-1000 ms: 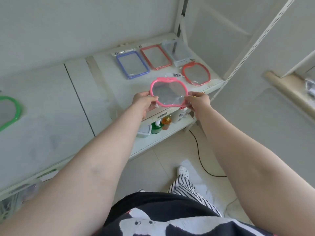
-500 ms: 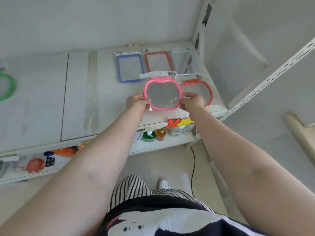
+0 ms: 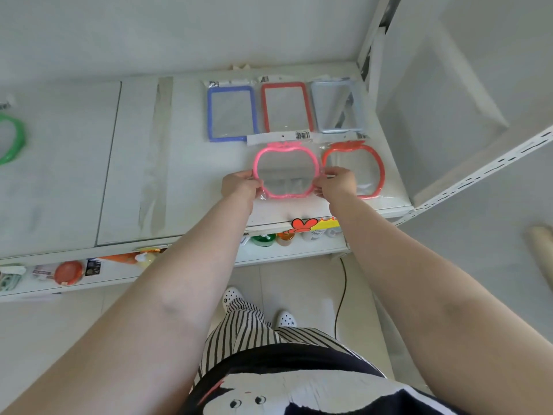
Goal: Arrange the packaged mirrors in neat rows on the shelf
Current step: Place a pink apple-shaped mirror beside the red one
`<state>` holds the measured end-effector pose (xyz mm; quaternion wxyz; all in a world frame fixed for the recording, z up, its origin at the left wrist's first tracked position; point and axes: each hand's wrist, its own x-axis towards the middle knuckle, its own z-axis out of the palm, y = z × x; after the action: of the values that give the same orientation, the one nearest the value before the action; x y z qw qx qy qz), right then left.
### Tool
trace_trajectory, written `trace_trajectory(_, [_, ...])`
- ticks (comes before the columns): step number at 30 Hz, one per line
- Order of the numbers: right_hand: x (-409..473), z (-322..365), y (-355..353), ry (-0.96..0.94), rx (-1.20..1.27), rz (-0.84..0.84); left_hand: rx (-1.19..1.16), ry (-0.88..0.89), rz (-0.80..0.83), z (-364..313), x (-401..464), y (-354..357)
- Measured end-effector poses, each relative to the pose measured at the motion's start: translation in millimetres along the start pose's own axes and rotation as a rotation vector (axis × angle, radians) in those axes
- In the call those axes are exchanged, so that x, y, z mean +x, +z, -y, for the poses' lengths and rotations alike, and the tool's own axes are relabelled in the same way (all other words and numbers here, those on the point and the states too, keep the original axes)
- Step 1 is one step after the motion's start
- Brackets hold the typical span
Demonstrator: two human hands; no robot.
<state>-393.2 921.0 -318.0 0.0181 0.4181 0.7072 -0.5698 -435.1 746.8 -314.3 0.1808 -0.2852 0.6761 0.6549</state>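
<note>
Right of centre in the frame, the pink apple-shaped mirror (image 3: pixel 285 172) in its clear packet lies at the shelf (image 3: pixel 179 163) surface, held from both sides. The left hand (image 3: pixel 241 185) has fingers curled on its left rim; the right hand (image 3: pixel 336 182) pinches its right rim. Whether the mirror rests fully on the shelf I cannot tell.

Just to its right, nearly touching, lies the red apple-shaped mirror (image 3: pixel 354 169), close to the shelf's right end and its white upright post (image 3: pixel 369 46). Behind these two, toward the wall, sits a row of three rectangular mirrors: blue (image 3: pixel 232 113), red (image 3: pixel 287 107) and pale grey (image 3: pixel 336 106). The pink packet's header card overlaps the front edge of that row.

Left of the pink mirror the shelf is bare white board as far as a green mirror (image 3: pixel 13 139) at the frame's left edge.

A barcode label (image 3: pixel 302 135) shows on the pink packet's header; its digits are too small to read. Lower down, bottles (image 3: pixel 263 239) stand on an under-shelf.
</note>
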Motion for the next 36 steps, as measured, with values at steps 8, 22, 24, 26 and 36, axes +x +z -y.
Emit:
trace_trajectory(8, [4,-2,8,-0.013,-0.147,-0.04,0.02,-0.014,-0.007,9,10,1])
trace_trajectory(22, [7,-4,-9,-0.264,-0.67,-0.149,0.197,0.049,-0.084,19,14,1])
trace_trajectory(24, [9,-6,-9,-0.278,-0.637,-0.153,0.241,0.05,-0.089,21,17,0])
trace_trajectory(26, [10,-8,-10,-0.276,-0.608,-0.16,0.275,0.065,-0.093,22,18,0])
trace_trajectory(36, [14,-9,-12,-0.305,-0.558,-0.203,0.416,0.12,-0.125,15,12,4])
